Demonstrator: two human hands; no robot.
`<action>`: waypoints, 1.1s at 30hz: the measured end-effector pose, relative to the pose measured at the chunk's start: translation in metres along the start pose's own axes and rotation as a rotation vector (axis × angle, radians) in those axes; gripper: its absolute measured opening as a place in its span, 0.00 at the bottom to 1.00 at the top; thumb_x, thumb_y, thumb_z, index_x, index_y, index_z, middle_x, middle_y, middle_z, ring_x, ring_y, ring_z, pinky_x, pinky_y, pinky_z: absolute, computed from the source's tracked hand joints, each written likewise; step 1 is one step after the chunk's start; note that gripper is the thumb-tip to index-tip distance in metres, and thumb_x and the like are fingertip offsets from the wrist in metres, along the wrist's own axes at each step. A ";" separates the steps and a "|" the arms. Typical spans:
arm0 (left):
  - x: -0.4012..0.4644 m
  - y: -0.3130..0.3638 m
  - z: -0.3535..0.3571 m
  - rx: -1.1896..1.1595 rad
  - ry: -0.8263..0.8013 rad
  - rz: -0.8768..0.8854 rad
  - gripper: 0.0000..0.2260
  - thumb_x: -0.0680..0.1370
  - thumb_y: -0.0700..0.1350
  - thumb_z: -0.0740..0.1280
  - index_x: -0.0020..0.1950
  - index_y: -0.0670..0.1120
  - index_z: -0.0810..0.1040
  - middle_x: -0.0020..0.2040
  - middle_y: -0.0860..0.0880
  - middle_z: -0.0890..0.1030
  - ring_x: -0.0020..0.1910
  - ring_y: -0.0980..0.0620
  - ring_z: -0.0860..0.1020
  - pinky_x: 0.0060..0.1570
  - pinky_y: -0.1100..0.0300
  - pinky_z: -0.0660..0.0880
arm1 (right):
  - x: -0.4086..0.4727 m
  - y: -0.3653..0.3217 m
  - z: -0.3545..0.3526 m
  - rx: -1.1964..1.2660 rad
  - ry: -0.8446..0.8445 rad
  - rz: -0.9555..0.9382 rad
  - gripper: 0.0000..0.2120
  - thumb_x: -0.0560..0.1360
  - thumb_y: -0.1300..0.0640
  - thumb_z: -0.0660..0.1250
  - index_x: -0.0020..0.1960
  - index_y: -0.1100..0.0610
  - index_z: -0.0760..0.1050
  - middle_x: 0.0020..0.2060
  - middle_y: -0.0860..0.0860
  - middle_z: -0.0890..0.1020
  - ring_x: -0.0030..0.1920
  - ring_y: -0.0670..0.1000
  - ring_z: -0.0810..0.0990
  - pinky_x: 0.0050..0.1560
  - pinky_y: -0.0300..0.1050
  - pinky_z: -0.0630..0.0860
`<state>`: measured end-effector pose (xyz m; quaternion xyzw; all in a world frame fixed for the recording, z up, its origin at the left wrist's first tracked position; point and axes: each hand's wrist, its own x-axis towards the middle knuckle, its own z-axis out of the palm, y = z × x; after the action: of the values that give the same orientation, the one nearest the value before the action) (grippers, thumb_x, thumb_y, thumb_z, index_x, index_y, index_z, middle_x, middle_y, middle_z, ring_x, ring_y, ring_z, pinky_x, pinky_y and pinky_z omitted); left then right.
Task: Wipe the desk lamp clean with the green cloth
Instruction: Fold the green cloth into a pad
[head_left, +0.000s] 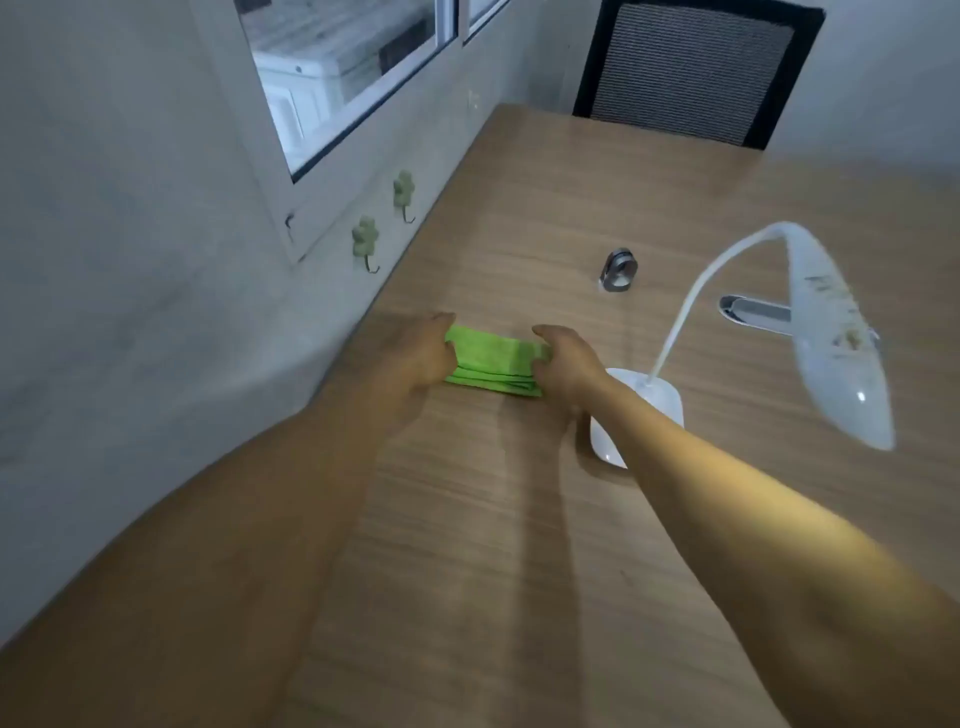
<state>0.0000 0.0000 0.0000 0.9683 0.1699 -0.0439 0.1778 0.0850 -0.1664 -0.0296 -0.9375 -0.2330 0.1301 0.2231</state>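
Note:
A folded green cloth lies flat on the wooden desk near the wall. My left hand grips its left end and my right hand grips its right end. The white desk lamp stands just right of my right hand: its flat base is partly hidden by my right forearm, a thin curved neck rises from it, and the long head hangs over the desk with specks of dirt on top.
A small metal clip and a flat metal piece lie on the desk beyond the lamp. A black mesh chair stands at the far end. Two green flower-shaped hooks stick to the wall under the window.

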 end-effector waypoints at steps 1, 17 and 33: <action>0.005 0.001 0.003 -0.019 -0.035 -0.005 0.25 0.80 0.43 0.58 0.76 0.43 0.59 0.77 0.43 0.60 0.75 0.45 0.61 0.70 0.61 0.57 | 0.003 0.001 0.002 -0.017 -0.032 0.006 0.28 0.75 0.62 0.63 0.73 0.60 0.61 0.73 0.59 0.64 0.73 0.57 0.63 0.73 0.45 0.60; 0.015 -0.001 0.015 -0.011 -0.060 -0.040 0.21 0.70 0.40 0.67 0.63 0.41 0.73 0.64 0.39 0.67 0.64 0.40 0.68 0.62 0.51 0.72 | -0.010 -0.005 0.006 0.010 -0.022 0.039 0.29 0.72 0.65 0.65 0.71 0.60 0.63 0.67 0.59 0.65 0.63 0.60 0.73 0.63 0.48 0.73; -0.091 0.019 -0.026 -0.333 -0.092 -0.044 0.09 0.69 0.33 0.67 0.47 0.39 0.81 0.41 0.44 0.78 0.42 0.50 0.75 0.38 0.62 0.68 | -0.129 -0.019 -0.035 0.667 -0.013 0.258 0.06 0.72 0.64 0.63 0.40 0.54 0.73 0.31 0.50 0.72 0.32 0.49 0.70 0.27 0.36 0.68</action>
<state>-0.0780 -0.0362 0.0435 0.9184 0.1878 -0.0634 0.3423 -0.0208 -0.2275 0.0280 -0.8339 -0.0586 0.2321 0.4972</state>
